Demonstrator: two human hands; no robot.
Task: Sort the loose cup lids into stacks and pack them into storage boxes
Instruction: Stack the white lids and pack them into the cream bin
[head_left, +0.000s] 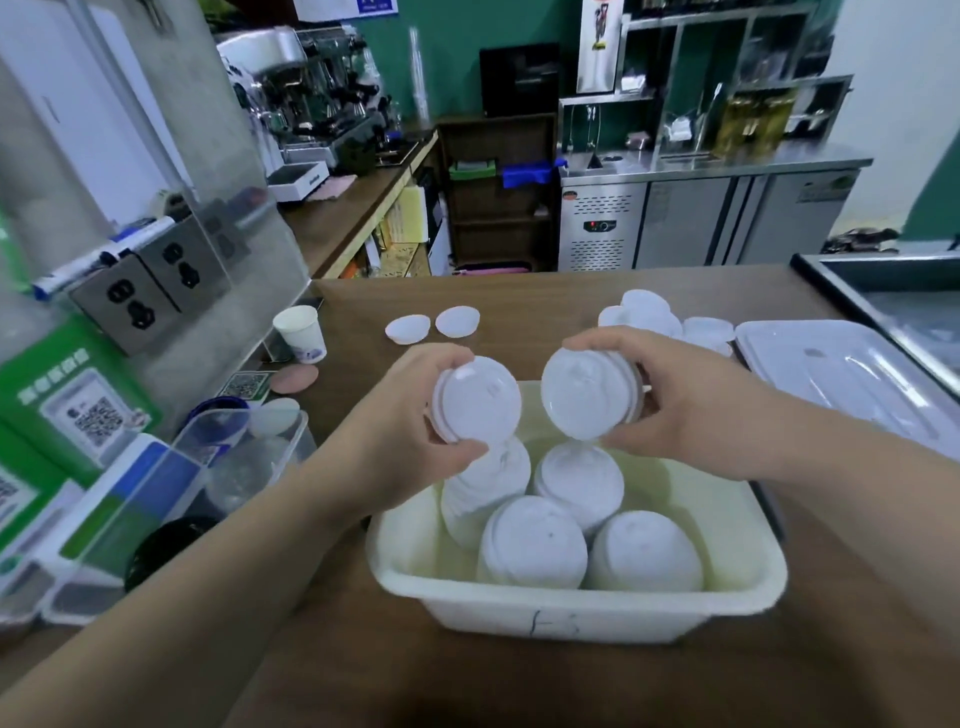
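**Two handfuls of lids over the tub: grip tips**

Your left hand (415, 415) is wrapped round a short stack of lids (478, 397), thumb underneath and fingers over the far edge. Your right hand (675, 410) grips a second stack (584, 395) the same way. Both stacks hang tilted just above the white tub (571, 608).

These look like thin plastic: next to no weight, a bit bendy and smooth. My guess is a nested stack slides apart if you only pinch the end lids. Hold across the rims, thumb opposite fingers, and go easy, because those rims probably dent.

The tub has four stacks (532, 540) sitting in it, touching each other and crowded to the near left. The back right corner looks free.

Further out on the table (519, 291) there's a loose pile of lids (649, 312) beyond your right hand. Two single lids (408, 328) lie beyond your left, and a clear flat cover (841, 374) sits off to the right, maybe the tub's top.
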